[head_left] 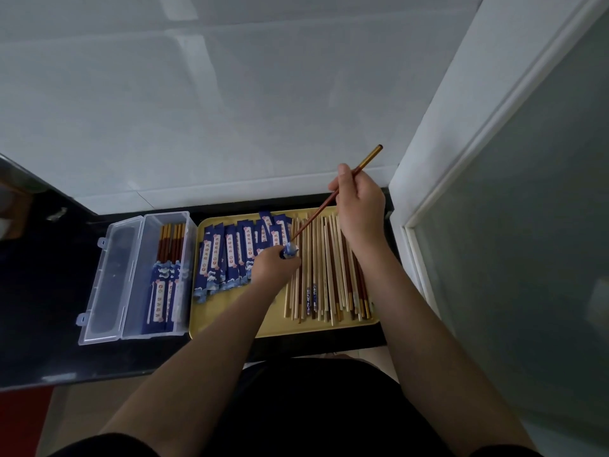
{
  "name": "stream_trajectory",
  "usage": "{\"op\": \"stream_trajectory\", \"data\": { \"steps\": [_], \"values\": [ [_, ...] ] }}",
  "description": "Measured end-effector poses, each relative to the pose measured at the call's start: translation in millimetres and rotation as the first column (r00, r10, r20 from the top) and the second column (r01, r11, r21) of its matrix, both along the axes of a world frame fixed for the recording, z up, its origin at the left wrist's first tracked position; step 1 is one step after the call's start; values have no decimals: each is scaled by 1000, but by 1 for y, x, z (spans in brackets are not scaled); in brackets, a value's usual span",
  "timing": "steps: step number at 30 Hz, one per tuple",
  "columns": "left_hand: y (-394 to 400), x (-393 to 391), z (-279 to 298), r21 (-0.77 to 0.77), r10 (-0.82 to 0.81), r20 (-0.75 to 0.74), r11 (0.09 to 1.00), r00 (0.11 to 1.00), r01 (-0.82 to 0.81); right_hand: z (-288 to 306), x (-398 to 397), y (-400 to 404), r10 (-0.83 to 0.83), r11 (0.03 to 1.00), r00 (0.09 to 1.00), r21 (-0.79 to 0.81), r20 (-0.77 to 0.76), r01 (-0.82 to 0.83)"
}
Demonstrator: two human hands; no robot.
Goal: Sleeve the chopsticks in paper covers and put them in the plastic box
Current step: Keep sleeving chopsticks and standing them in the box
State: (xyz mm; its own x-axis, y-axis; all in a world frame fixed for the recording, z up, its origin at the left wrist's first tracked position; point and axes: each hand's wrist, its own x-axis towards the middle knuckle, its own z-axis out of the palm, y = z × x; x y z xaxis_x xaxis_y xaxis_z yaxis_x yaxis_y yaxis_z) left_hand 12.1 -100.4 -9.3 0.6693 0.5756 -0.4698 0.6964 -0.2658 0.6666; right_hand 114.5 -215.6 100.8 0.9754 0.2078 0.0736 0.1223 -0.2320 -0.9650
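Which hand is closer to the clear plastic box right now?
Left. The left hand grips a paper cover over the yellow tray, a stack of covers away from the plastic box. The right hand holds a brown chopstick above the tray's far side.

A home interior, seemingly a narrow corner by a doorway: a glossy black countertop (49,291) runs along a plain white wall (230,110), and a white-framed frosted glass door (527,225) stands at the right, with pale floor below.
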Motion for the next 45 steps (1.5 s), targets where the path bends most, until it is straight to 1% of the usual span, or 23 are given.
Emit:
{"op": "stream_trajectory", "data": {
  "steps": [4,10,12,13,14,15,16,17,18,19,20,22,23,24,25,27,28,29,33,36,42,45],
  "values": [
    [-1,-2,2,14,-10,3,1000,1000,10,-2,-1,1,-9,999,1000,-35,20,9],
    [5,-2,2,-15,36,9,999,999,-36,-1,0,3,-34,999,999,-19,20,34],
    [3,0,3,-21,38,17,999,999,-37,-5,-2,7,9,999,1000,-35,-17,-9],
    [2,2,4,-30,36,27,999,999,-35,-8,-4,9,58,996,997,-57,-54,-62],
    [0,5,5,-42,28,39,999,999,-26,-13,-6,11,141,984,984,-94,-111,-151],
    [-1,7,7,-55,20,54,998,998,-17,-17,-8,12,248,951,950,-142,-188,-277],
    [-2,9,8,-66,16,67,998,998,-12,-22,-11,12,357,887,894,-202,-271,-416],
    [-4,10,10,-72,21,75,997,997,-15,-27,-13,12,434,803,830,-267,-350,-533],
    [-5,11,10,-72,40,79,997,996,-34,-33,-15,11,469,733,780,-310,-415,-605],
    [-4,11,9,-72,75,80,995,994,-69,-40,-17,12,468,708,758,-321,-454,-629],
    [-3,10,7,-67,113,74,992,991,-108,-48,-19,13,437,731,770,-314,-466,-605],
    [0,7,3,-45,147,27,988,989,-146,-67,-25,17,325,808,850,-346,-414,-477],
    [1,5,1,-34,135,-21,990,991,-136,-78,-28,19,288,803,880,-405,-378,-437],
    [2,3,-1,-34,113,-78,993,991,-116,-91,-32,21,282,763,885,-472,-371,-441],
    [2,2,-1,-37,84,-138,995,987,-90,-102,-37,23,303,694,867,-531,-397,-486],
    [1,1,0,-45,21,-254,998,967,-33,-125,-48,23,350,523,806,-613,-478,-591],
    [1,1,0,-47,-2,-296,999,955,-12,-133,-54,23,364,473,792,-635,-490,-610],
    [0,1,-1,-48,-16,-325,999,946,0,-139,-58,22,368,458,798,-654,-477,-602],
    [0,1,-2,-67,-23,-355,998,934,-1,-149,-66,20,315,509,863,-697,-394,-504],
    [0,1,-3,-100,-11,-345,995,939,-25,-153,-66,21,294,545,874,-684,-386,-485],
    [2,-2,-5,-131,-14,-316,991,949,-29,-157,-64,16,220,658,894,-617,-391,-432],
    [2,-2,-7,-147,-22,-300,989,954,-23,-158,-62,8,216,696,914,-602,-343,-391]
  ]
}}
